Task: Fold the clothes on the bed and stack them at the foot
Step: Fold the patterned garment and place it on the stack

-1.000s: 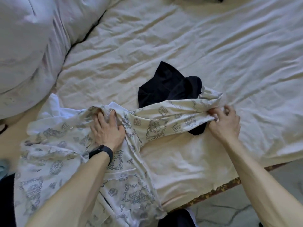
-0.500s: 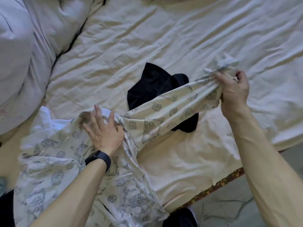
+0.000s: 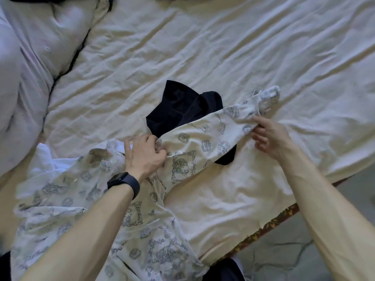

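Head view. DESK: What fills the frame, biggest first?

ME: The bed (image 3: 253,49), its cream sheet creased from edge to edge, with pale bedding (image 3: 30,78) heaped along the left. Next comes the printed shirt (image 3: 60,199), which sprawls over the near left corner with its body crumpled under my left forearm. Beyond it a dark garment (image 3: 182,110) lies bunched on the sheet, unfolded. I can see nothing stacked yet.

DESK: And the hands?

ME: The shirt's sleeve (image 3: 205,136) stretches away to the right, across the lower edge of the dark garment, its cuff blurred. My left hand (image 3: 144,157), fingers curled, grasps the cloth where sleeve meets body. My right hand (image 3: 269,138) pinches the sleeve just short of the cuff, forefinger along the top, the other fingers loose underneath. Smallest of all, a black wristband (image 3: 124,184) sits on my left wrist.

DESK: Which step is this?

ME: An early one, by my reading: drawing out the sleeve before it folds in. The next move calls for my right hand to carry the cuff back across the body while my left pins the shoulder as a hinge. The body wants smoothing flat first, or the fold will trap creases. The dark garment waits its turn.
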Demonstrator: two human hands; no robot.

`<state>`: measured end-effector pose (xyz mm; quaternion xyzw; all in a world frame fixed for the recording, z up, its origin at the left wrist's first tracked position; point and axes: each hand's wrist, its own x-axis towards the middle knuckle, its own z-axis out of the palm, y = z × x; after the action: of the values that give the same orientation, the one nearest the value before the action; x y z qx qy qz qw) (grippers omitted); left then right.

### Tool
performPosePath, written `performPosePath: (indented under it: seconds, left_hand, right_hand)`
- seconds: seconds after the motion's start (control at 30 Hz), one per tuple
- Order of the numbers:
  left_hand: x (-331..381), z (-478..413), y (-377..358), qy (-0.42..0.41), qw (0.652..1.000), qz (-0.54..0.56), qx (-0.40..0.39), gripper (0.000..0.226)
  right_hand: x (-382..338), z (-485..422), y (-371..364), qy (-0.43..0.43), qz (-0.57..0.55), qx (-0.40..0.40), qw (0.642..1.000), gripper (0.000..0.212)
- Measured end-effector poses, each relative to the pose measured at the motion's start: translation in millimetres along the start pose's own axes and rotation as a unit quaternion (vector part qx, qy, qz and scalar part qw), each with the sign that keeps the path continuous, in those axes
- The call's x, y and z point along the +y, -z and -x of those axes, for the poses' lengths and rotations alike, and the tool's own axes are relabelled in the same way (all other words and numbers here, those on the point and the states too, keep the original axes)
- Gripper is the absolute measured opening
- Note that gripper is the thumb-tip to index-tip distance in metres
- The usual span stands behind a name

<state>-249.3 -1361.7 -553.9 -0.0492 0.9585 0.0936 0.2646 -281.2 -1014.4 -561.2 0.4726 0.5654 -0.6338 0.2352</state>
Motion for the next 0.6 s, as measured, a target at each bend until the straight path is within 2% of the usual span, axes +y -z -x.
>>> performPosePath:
  seconds: [0.07, 0.13, 0.23, 0.27, 0.33, 0.43, 0.47, 0.53, 0.6]
  left_hand:
    - [7, -6, 8, -0.022, 1.0, 0.016, 0.001, 0.026]
    - [2, -10, 16, -0.036, 0.999, 0.005, 0.012, 0.035]
    - [-12, -11, 27, -0.025, 0.998, 0.031, 0.039, 0.028]
    - [-12, -11, 31, -0.007, 0.996, 0.077, 0.033, 0.024]
    - [-5, -18, 40, 0.039, 0.979, 0.199, 0.007, 0.018]
    - [25, -44, 46, 0.027, 0.967, 0.252, 0.019, 0.061]
    - [40, -54, 46, 0.007, 0.969, 0.247, 0.005, 0.071]
    - [71, -66, 40, -0.024, 0.983, 0.173, -0.06, 0.076]
    - [93, -72, 31, -0.035, 0.994, 0.024, -0.101, 0.06]
  right_hand:
    - [-3, 3, -9, -0.03, 0.052, -0.043, 0.997, 0.018]
    - [-9, 2, -16, -0.025, 0.027, -0.031, 0.999, 0.024]
    - [-22, 5, -12, 0.025, -0.185, 0.016, 0.982, 0.019]
    - [-24, 8, -10, 0.034, -0.244, 0.016, 0.969, 0.015]
    - [-20, 14, -10, 0.03, -0.28, 0.008, 0.959, 0.018]
    - [-2, 23, -18, 0.012, -0.275, -0.003, 0.961, 0.027]
    - [4, 26, -19, 0.01, -0.277, -0.021, 0.961, 0.027]
    - [12, 31, -18, 0.011, -0.288, -0.07, 0.955, 0.013]
    - [20, 34, -14, 0.007, -0.305, -0.1, 0.947, 0.021]
